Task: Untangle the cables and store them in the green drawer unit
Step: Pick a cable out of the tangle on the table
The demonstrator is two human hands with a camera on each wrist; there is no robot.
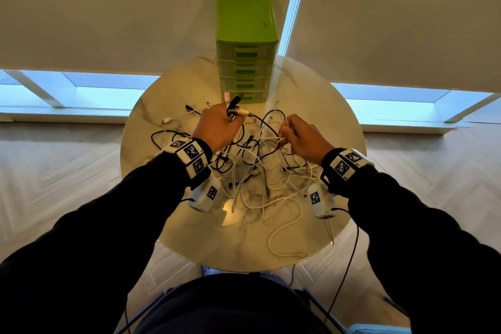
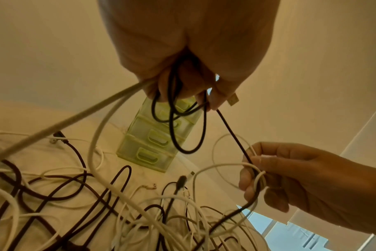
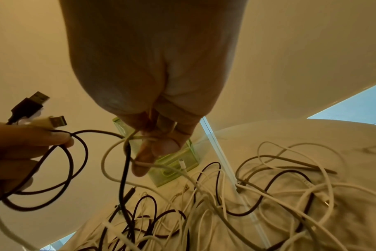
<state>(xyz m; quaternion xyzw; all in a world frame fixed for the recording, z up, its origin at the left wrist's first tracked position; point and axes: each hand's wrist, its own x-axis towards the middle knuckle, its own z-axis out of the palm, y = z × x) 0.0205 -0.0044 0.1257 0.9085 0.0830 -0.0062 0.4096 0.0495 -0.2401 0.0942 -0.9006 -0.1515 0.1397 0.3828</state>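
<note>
A tangle of black and white cables (image 1: 257, 171) lies heaped on the round marble table (image 1: 339, 122). My left hand (image 1: 219, 127) is raised above the heap and grips a bunch of cable ends, with USB plugs (image 1: 234, 106) sticking out past the fingers. Black loops (image 2: 182, 118) hang from that fist. My right hand (image 1: 301, 138) pinches a white cable loop (image 3: 118, 149) and a black cable (image 3: 124, 169) that crosses it. The green drawer unit (image 1: 245, 46) stands at the table's far edge, all drawers shut.
A blind's bead chain (image 1: 282, 57) hangs just right of the drawer unit. Loose white cable (image 1: 287, 225) trails toward the table's near edge. Windows with drawn blinds lie behind the table, and wooden floor surrounds it.
</note>
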